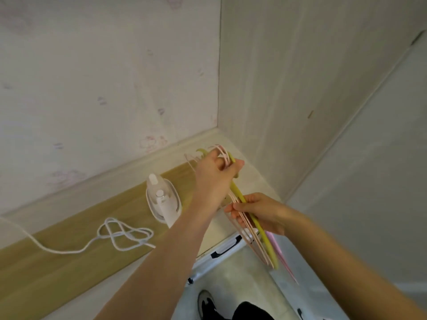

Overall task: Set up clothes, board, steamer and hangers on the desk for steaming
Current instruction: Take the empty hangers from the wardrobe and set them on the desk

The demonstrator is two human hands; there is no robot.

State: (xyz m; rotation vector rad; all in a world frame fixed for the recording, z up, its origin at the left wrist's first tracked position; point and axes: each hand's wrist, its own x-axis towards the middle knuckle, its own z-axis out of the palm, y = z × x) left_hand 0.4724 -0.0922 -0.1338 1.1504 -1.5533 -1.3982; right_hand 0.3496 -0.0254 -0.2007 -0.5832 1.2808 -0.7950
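Several hangers (248,218), mostly pale pink with one yellow-green among them, are bunched in my two hands above the right end of the desk (69,257), by the corner where the walls meet. My left hand (217,179) grips the hooks at the far end of the bundle, fingers curled through them; my right hand (258,212) pinches the shoulders lower down, thumb on top and fingers under. The bundle's long axis runs from the hooks, pointing away toward the back corner, down and toward me, with its near end hanging past the front edge of the desk over the floor. The steamer (164,199) stands upright just left of my left wrist, near the back edge, its white cord (120,234) looped loosely on the wood farther left. I judge the step in hand to be laying the hangers down on the desk. To do it well I should keep the hooks gathered so they don't splay or tangle, swing the near end up onto the surface, and set them flat to the right of the steamer without knocking it. No clothes or board are in view here.
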